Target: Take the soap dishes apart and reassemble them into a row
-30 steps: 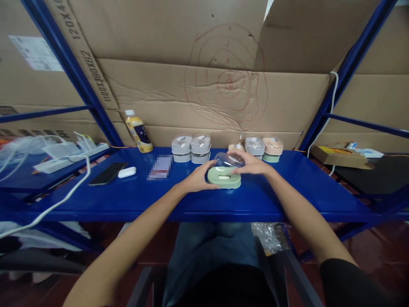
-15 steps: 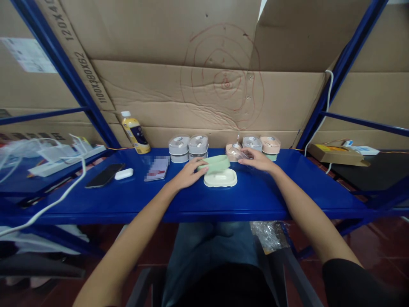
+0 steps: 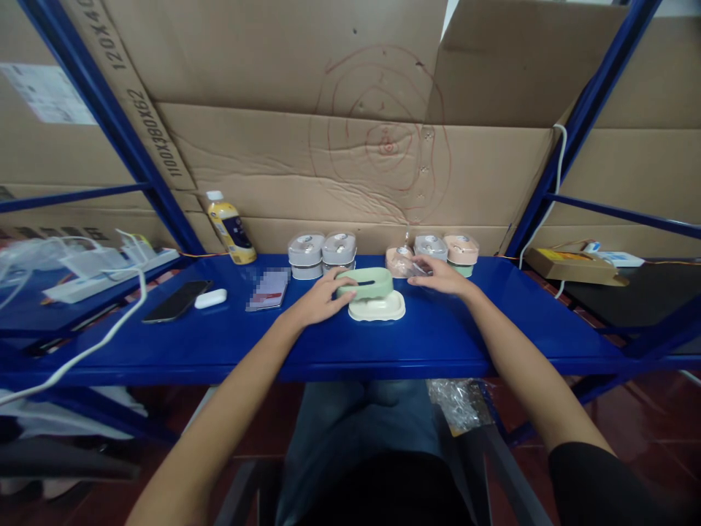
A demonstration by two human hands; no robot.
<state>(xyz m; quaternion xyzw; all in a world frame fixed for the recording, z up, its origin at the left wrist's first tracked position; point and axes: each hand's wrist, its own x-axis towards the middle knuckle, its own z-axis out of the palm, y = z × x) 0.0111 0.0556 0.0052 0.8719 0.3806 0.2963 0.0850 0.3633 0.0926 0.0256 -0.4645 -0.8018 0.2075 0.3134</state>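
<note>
We are holding a green tray in our left hand, fingers curled over its near-left end and thumb underneath, so the grip is closed around it. The tray is hanging just above a cream base, tilted a little, and whether its right end is touching the base we cannot tell. The base is lying on the blue shelf directly under the grip.

Our right hand is resting to the right of the tray, fingers loosely bent on a clear lid; how firmly it is gripping we cannot tell, because the lid is nearly invisible against the hand. Just behind that hand are standing a pink box, a grey box and a pink-and-green box. Behind the left hand two more grey boxes are sitting side by side.

Further left of the grip a blurred card, a white earbud case and a black phone are lying flat on the shelf, with a yellow bottle upright at the back. A white cable is trailing over the left edge from a power strip.

Cardboard sheets, one scrawled with red rings, are forming the wall behind. Blue uprights are framing the bay, and a flat carton is lying on the dark shelf to the right. Below, the floor is showing reddish tiles.
</note>
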